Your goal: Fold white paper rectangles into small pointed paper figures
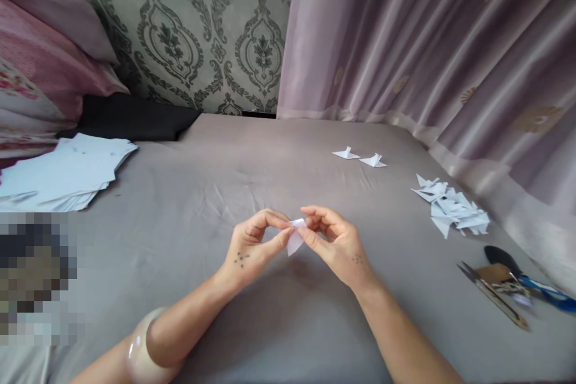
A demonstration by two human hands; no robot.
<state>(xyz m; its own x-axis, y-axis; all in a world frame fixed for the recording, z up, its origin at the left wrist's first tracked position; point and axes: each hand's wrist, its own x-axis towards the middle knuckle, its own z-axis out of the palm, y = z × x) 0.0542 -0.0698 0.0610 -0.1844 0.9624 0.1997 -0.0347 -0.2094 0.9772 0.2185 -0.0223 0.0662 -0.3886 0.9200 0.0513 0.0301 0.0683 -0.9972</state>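
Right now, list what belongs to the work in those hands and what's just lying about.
Seems part of the work:
small folded paper, held by left hand and right hand
two folded figures
heap of folded paper
stack of sheets, probably

Seems just lying about:
pointed tool
blue-handled item
flat black item

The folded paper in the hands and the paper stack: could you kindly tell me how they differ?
The folded paper is small; the paper stack holds larger sheets. The folded paper is creased, while the paper stack lies mostly flat. The folded paper is held in the fingers; the paper stack rests on the grey cloth. Both are white.
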